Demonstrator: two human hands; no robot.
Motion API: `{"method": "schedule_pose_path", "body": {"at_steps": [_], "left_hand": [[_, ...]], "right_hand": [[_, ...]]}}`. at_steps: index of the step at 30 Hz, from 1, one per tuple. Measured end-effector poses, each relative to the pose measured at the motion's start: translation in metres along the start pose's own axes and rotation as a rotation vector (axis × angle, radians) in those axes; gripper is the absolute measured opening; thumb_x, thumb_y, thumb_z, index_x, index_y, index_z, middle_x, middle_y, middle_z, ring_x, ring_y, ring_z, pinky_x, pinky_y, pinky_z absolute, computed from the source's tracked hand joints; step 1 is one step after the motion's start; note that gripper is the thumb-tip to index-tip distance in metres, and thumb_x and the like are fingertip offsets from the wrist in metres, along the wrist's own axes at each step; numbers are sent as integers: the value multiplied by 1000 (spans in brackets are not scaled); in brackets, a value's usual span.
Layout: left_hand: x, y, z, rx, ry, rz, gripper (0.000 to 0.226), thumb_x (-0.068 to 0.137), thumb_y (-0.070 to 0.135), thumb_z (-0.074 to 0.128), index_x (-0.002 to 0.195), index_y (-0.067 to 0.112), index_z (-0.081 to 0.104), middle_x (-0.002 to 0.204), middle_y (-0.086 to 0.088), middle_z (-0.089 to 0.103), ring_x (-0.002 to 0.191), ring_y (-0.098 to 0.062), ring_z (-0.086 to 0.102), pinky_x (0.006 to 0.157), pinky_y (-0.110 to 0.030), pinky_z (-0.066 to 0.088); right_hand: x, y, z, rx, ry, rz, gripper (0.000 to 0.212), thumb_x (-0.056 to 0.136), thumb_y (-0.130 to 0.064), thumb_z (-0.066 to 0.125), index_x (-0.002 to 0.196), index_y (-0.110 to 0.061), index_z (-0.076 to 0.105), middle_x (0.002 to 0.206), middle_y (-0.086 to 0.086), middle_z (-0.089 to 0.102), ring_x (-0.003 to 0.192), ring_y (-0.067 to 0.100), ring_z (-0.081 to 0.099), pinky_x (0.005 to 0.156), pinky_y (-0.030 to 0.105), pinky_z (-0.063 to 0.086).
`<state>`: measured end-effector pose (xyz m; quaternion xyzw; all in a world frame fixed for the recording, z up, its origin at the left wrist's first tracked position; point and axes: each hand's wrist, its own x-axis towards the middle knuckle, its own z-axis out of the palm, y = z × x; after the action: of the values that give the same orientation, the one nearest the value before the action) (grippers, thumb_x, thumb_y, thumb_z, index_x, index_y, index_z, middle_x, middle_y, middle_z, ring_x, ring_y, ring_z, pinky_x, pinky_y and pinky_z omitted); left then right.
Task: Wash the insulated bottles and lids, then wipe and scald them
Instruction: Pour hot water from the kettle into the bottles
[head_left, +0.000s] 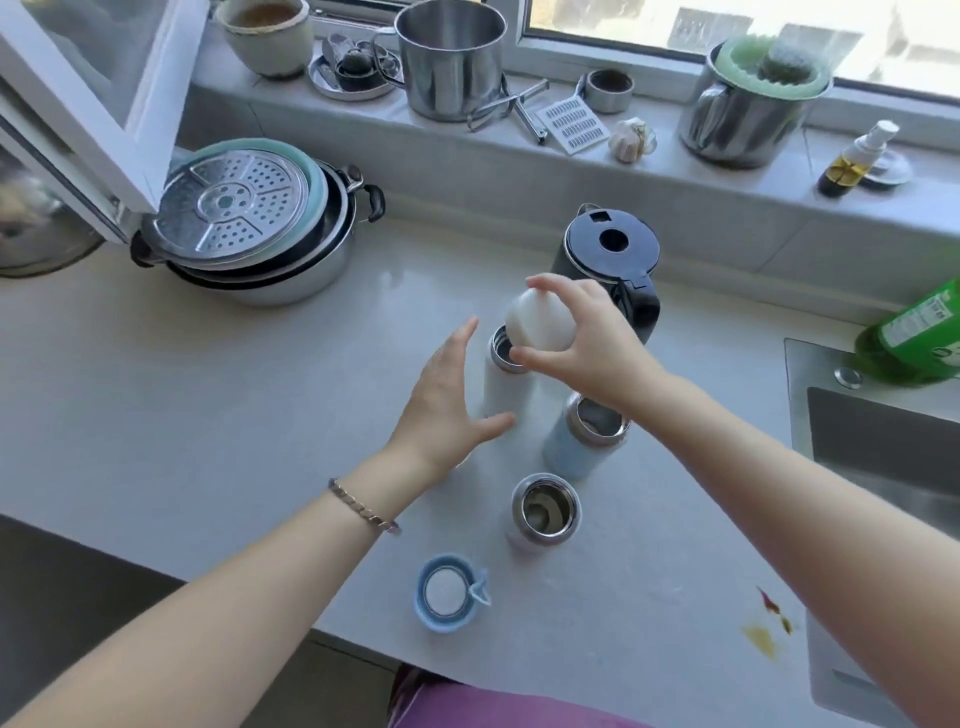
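Stainless steel pans (291, 280) are stacked at the far left of the pale countertop (156, 405), topped by a perforated steamer plate (234, 213). Nearer the front edge, a blue lid (447, 595) with a white centre is laid flat, apart from the bottles. The left hand (447, 400) is held open beside the white bottle (501, 389), its fingers straight and spread and nothing grasped. The thumb is seen close to the bottle's side, though whether it is touching cannot be told through the blur. The white bottle is stood upright, its steel mouth uncovered on the left side. A white lid (540, 325) is pinched between the curled fingers and thumb of the right hand (587, 348) and is held tilted just above that mouth, partly overlapping it. Just beside it, to the right, a pale blue bottle (566, 452) is stood uncapped, half hidden under the right wrist. A third uncapped bottle (545, 512) is stood in front of it. A black kettle (613, 254) is seen behind the hands. Farther right, a steel sink (883, 457) is set into the counter, with a green bottle (914, 338) at its far corner.
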<state>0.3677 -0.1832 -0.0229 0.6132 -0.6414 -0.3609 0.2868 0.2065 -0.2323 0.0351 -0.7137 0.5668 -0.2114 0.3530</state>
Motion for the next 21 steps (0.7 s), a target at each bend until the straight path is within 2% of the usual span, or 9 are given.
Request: {"method": "schedule_pose_path", "body": {"at_steps": [3,5,7,10,12,15,17,19,21], "left_hand": [[19,-18,10,-100,-56,-183,105,69,20,83,148,18,15,155,6,21,141,-8,20,110,-19,18],[33,-24,14,-191,-84,-251,103,67,18,84,147,19,19,153,4,26,139,-11,25,110,-26,25],[45,-26,16,-273,-115,-266,96,66,15,84,144,22,27,148,4,36,136,-12,33,104,-25,31],[57,-27,20,-300,-156,-221,69,65,15,84,122,32,51,126,10,57,126,-8,45,98,-25,38],[59,-28,21,-301,-162,-204,55,64,14,84,100,43,54,110,13,62,114,-6,52,89,-22,41],[60,-32,22,-294,-138,-180,52,63,14,84,95,44,54,98,11,63,96,0,54,81,-17,41],[60,-33,24,-316,-127,-167,53,63,15,84,97,44,57,90,9,64,84,-2,56,77,-17,44],[60,-33,24,-317,-131,-157,50,64,13,82,95,44,57,82,9,64,72,0,56,69,-11,43],[61,-34,23,-320,-131,-161,50,64,11,82,92,45,56,79,14,63,72,4,55,67,-10,42]], "right_hand": [[21,8,-1,-117,-110,-18,66,76,-28,74,134,-28,43,119,-2,34,102,10,43,79,10,28],[30,12,2,-196,-209,-29,68,76,-28,73,137,-27,42,119,-3,36,103,11,46,80,14,30],[36,13,6,-245,-278,-54,69,75,-27,73,137,-27,42,119,-3,40,107,12,48,83,18,33],[44,14,6,-297,-342,-93,70,71,-25,75,135,-27,46,121,-2,45,111,13,48,93,25,40],[46,14,4,-353,-377,-117,70,69,-26,76,133,-27,48,121,-2,47,112,15,49,92,27,41],[46,11,9,-606,-310,-149,65,69,-43,73,127,-24,49,117,-1,50,109,17,50,78,26,39],[44,4,18,-842,-185,-98,64,70,-63,64,106,-13,49,110,4,56,104,23,53,71,28,35],[45,-2,22,-912,-165,-37,72,68,-78,51,94,-12,44,106,7,58,101,27,54,69,31,34],[46,-5,17,-734,-305,-8,78,70,-74,54,116,-12,44,118,7,48,108,27,49,79,34,40]]}}
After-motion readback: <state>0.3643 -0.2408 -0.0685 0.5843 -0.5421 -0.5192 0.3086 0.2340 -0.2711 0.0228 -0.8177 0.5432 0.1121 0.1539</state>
